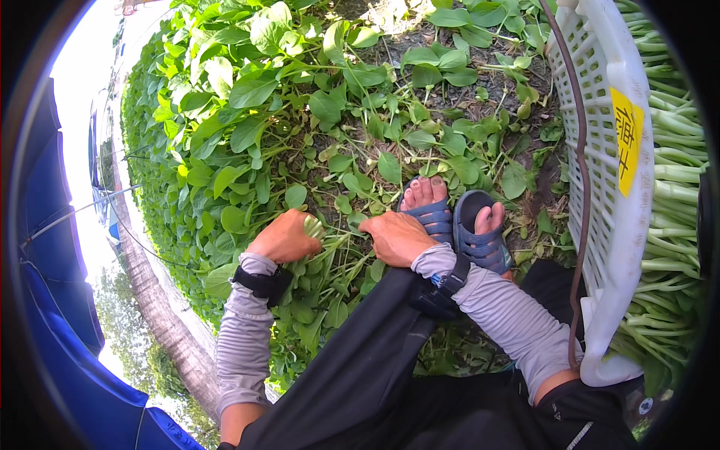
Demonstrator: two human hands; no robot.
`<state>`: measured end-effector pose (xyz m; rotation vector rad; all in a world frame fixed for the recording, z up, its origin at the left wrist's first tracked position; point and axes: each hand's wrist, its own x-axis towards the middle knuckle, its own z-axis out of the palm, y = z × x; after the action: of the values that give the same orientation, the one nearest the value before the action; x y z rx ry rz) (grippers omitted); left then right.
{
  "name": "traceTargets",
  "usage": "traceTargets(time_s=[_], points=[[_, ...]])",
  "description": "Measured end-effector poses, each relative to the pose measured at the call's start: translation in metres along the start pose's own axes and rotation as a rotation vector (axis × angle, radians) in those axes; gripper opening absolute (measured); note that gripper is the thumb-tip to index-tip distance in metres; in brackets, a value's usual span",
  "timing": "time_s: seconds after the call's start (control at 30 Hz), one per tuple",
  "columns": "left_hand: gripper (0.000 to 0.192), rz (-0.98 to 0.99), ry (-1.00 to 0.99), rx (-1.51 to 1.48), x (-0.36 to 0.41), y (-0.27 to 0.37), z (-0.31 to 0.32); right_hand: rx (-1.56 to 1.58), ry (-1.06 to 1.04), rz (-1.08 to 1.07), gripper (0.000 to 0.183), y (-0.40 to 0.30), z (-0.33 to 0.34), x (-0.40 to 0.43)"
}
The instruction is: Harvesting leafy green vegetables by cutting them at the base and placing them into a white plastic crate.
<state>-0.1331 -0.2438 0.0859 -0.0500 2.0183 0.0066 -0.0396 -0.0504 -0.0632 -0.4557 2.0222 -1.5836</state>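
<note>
My left hand (287,236) is closed around a small bunch of leafy greens. The pale stem ends (313,226) poke out above its fingers, and leaves (304,309) hang below. To its right, my right hand (396,239) is low over the plants with its fingers curled in. Thin stems (337,233) run between the two hands; whether the right fingers grip one is hidden. Leafy green plants (242,129) grow thickly ahead and to the left of my hands.
Close on my right stands a white plastic crate (610,236) packed with long-stemmed greens (672,185). A brown rod (579,140) runs along it, and a yellow label bears writing. My blue sandals (481,242) rest on littered soil. A blue umbrella (50,197) is at far left.
</note>
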Motion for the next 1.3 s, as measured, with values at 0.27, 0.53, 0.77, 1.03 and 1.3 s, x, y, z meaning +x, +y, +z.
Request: traceTargets(time_s=[0.27, 0.53, 0.77, 1.03, 1.3], points=[[0.027, 0.081, 0.039, -0.22, -0.01, 0.008, -0.009, 0.036, 0.236, -0.155, 0.027, 0.01, 0.013, 0.049], [0.023, 0.079, -0.011, -0.181, -0.006, -0.022, 0.018, 0.375, 0.133, 0.026, 0.042, -0.02, -0.041, 0.019], [0.026, 0.055, -0.12, -0.025, 0.016, -0.021, 0.037, 0.203, -0.057, -0.001, 0.028, -0.004, 0.013, 0.004], [0.037, 0.088, -0.358, -0.031, 0.04, -0.049, 0.051, 0.199, -0.087, -0.002, 0.021, -0.002, 0.018, 0.004], [0.038, 0.118, -0.449, -0.236, 0.046, -0.063, 0.055, 0.175, -0.101, -0.01, 0.022, 0.003, 0.024, 0.005]])
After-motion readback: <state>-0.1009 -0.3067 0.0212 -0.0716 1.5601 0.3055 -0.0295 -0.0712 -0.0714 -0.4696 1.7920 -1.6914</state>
